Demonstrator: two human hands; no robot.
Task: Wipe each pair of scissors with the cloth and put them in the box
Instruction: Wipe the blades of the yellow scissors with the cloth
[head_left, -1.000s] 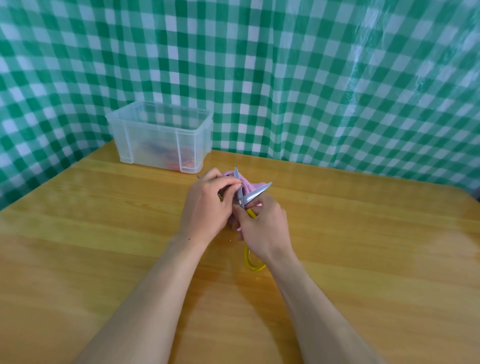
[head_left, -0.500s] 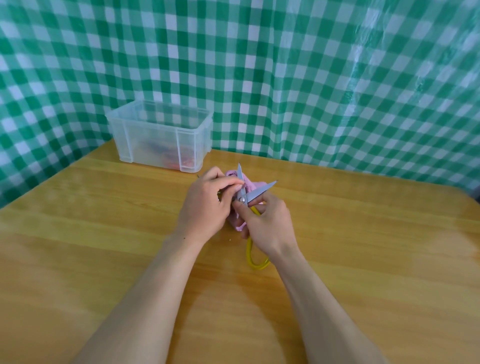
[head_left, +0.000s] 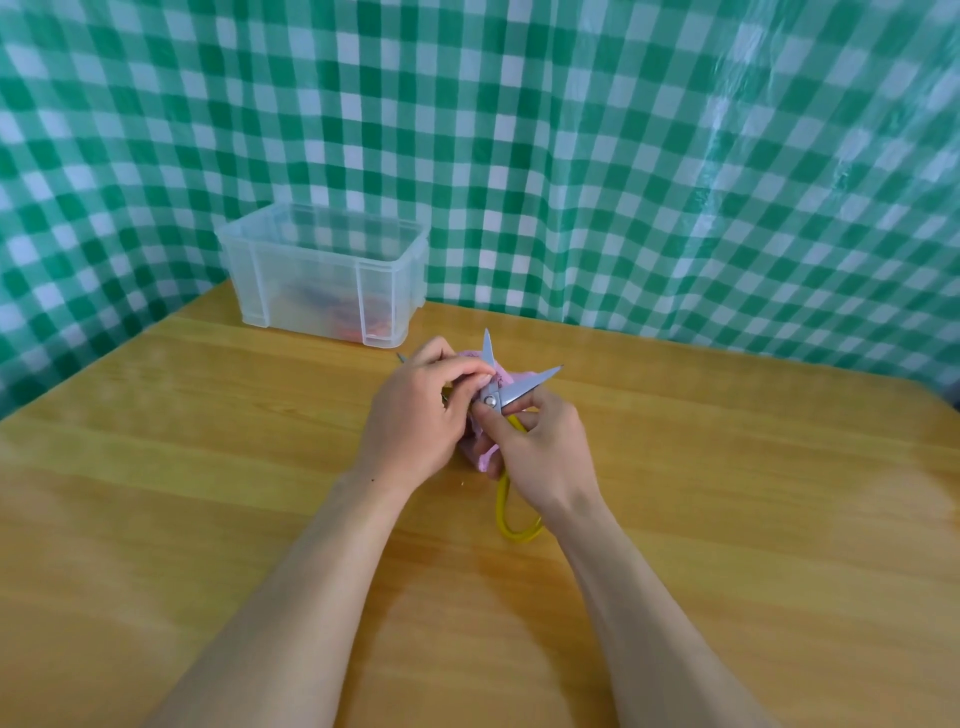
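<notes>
A pair of yellow-handled scissors (head_left: 524, 387) is held above the wooden table, its two grey blades spread apart and pointing away from me. My right hand (head_left: 540, 452) grips its handles near the pivot; a yellow loop hangs below my wrist. My left hand (head_left: 421, 415) pinches the pink cloth (head_left: 480, 454) against the left blade near the pivot. The cloth is mostly hidden between my hands. A clear plastic box (head_left: 322, 273) stands at the back left, with red and dark shapes blurred inside. A thin metal tip (head_left: 401, 357) pokes out behind my left hand.
The wooden table (head_left: 208, 467) stretches wide on both sides of my hands. A green and white checked sheet (head_left: 623, 156) hangs behind the table and wraps round its left side.
The blades have opened wider, and the scissors have shifted slightly up and to the right. My left thumb has slid down the left blade toward the pivot.
</notes>
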